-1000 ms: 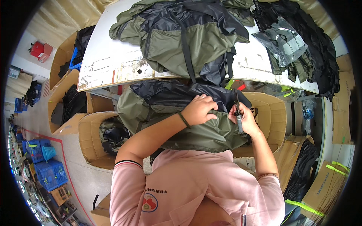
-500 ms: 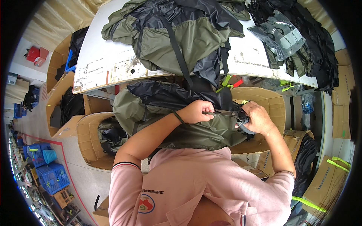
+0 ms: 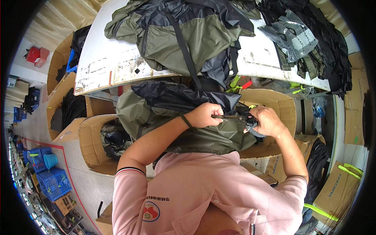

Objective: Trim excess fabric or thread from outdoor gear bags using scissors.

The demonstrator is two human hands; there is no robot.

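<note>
An olive-green and black sewn fabric piece (image 3: 188, 137) lies gathered in front of my body, below the table edge. My left hand (image 3: 204, 115) is closed over it, pinching the end of a narrow dark strip (image 3: 217, 116) between thumb and fingers. My right hand (image 3: 267, 122) grips a pair of scissors (image 3: 236, 117), whose handles it mostly covers. Their blades point left and meet the strip close to my left fingertips. They look nearly closed, though their exact gap is hard to see.
A white, paint-worn table (image 3: 105, 64) stands ahead, bearing a similar olive and black piece (image 3: 180, 43). Dark garment-like fabric and a clear plastic bag (image 3: 291, 37) are heaped at its right. Cardboard boxes (image 3: 92, 145) stand on both sides, with blue baskets (image 3: 53, 184) farther left.
The scissor blades have come closer together, and the right hand has shifted slightly. Black fabric beside the scissors has moved. My left hand keeps its pinch in nearly the same place.
</note>
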